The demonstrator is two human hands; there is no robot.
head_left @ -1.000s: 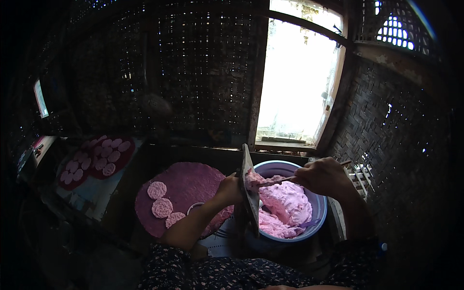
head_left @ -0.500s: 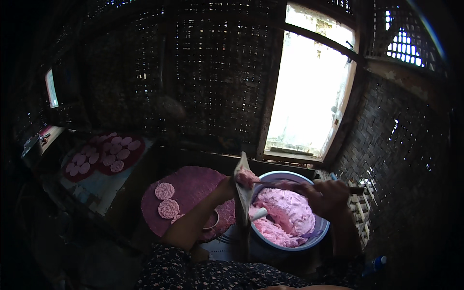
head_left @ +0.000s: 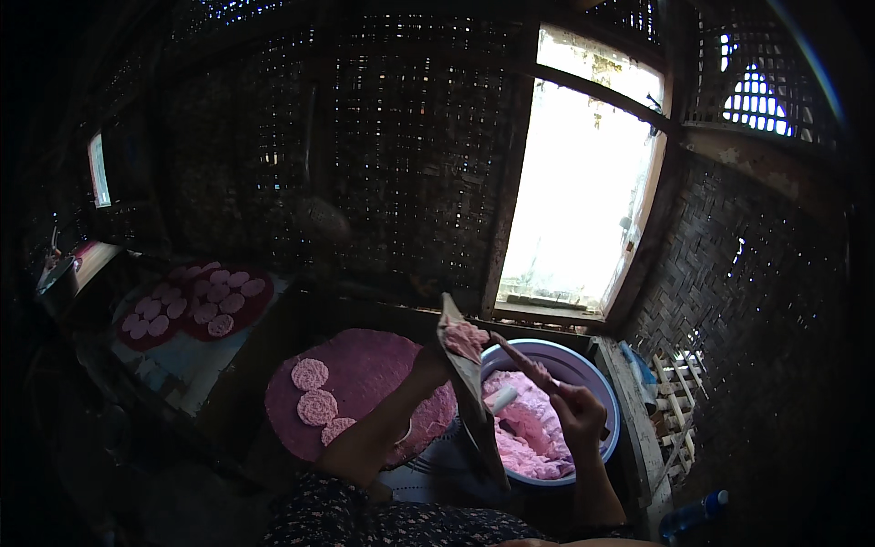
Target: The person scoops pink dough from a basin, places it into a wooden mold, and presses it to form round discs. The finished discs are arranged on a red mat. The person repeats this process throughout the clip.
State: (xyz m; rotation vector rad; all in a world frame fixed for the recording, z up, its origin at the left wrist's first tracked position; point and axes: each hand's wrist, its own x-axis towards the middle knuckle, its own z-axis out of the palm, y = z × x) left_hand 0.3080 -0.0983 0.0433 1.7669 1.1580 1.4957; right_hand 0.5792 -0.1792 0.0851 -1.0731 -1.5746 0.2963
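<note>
My left hand (head_left: 436,357) grips an upright, stiff-looking cloth bag (head_left: 472,387); its fingers are mostly hidden by the cloth. A lump of pink dough (head_left: 467,339) sits at the bag's open top. In my right hand (head_left: 581,413) is a long, flat spatula (head_left: 527,365) smeared with pink, its tip at that lump. Below is a blue-rimmed basin (head_left: 609,387) of pink dough (head_left: 529,447), with a white cylindrical piece (head_left: 501,399) in it. Left of the bag lies a round purple tray (head_left: 374,360) bearing pink lacy discs (head_left: 317,407), partly covered by my left forearm.
Further left, two red round trays (head_left: 251,310) full of pink discs lie on a pale surface (head_left: 196,378). A bright window (head_left: 579,201) opens beyond the basin. To the right are bamboo lattice (head_left: 679,401), a woven wall and a blue bottle (head_left: 693,515).
My right hand has come left and down, tilting the spatula so its tip points up at the dough in the bag. The bag leans more, its lower end shifted right.
</note>
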